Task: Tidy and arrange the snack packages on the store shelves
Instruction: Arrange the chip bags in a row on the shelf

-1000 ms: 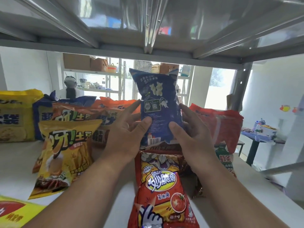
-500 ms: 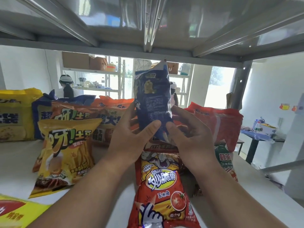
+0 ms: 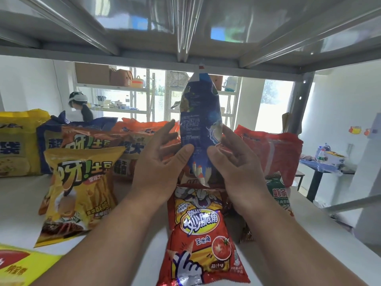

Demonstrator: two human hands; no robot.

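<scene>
A dark blue snack bag (image 3: 199, 124) stands upright in the air above the white shelf (image 3: 18, 205), turned almost edge-on to me. My left hand (image 3: 158, 162) holds its lower left side with thumb in front and fingers behind. My right hand (image 3: 235, 162) grips its lower right side the same way. Below my hands a red Bugles bag (image 3: 198, 234) lies flat on the shelf. A yellow chip bag (image 3: 80, 193) leans at the left.
Large orange, blue and yellow packs (image 3: 86, 137) line the back of the shelf; a red pack (image 3: 274, 151) and a green bag (image 3: 277, 190) stand at the right. A yellow packet (image 3: 18, 265) lies at the front left. The metal shelf above (image 3: 185, 38) hangs low. A person (image 3: 79, 106) sits beyond.
The blue bag has been rotated between both hands from facing me to nearly edge-on, and it has risen slightly toward the upper shelf.
</scene>
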